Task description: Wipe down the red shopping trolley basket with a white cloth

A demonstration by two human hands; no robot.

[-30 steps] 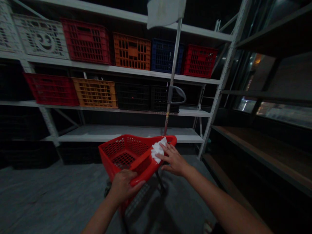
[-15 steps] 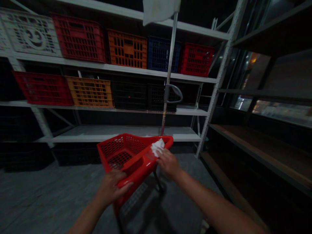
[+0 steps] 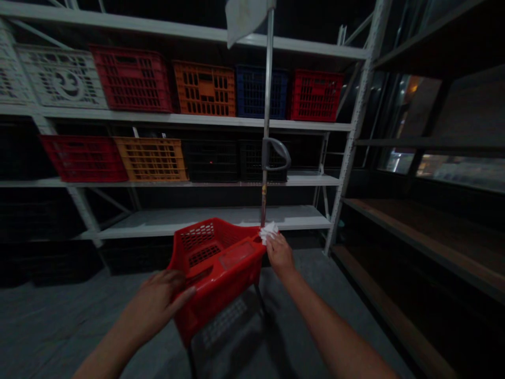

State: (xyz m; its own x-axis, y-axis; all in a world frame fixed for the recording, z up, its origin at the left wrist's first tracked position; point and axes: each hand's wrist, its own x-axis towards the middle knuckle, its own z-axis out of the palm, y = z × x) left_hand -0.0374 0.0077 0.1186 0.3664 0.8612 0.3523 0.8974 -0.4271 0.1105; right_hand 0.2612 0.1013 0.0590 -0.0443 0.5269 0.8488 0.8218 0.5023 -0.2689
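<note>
A red plastic shopping cart (image 3: 224, 287) with a mesh basket stands before me on dark legs. My left hand (image 3: 163, 297) grips its near left rim, the thumb lying over the edge and the other fingers bent inside. At the cart's right corner, my right hand (image 3: 279, 252) pinches a crumpled white cloth or tissue (image 3: 269, 232) against the red rim. Just behind the cloth, a metal pole (image 3: 268, 95) rises from that corner; it carries a grey loop handle (image 3: 278, 155) and a whitish flag (image 3: 246, 20) at its top.
White metal shelving (image 3: 213, 122) runs across the back with red, orange, blue, white and black crates, such as an orange crate (image 3: 205, 89). Dark shelves with wooden boards (image 3: 426, 245) stand close on my right. Grey floor (image 3: 134, 305) lies under the cart.
My right hand has slid the white cloth along the rim to the right corner, by the pole. The cart has turned slightly, and my left hand still holds its left rim.
</note>
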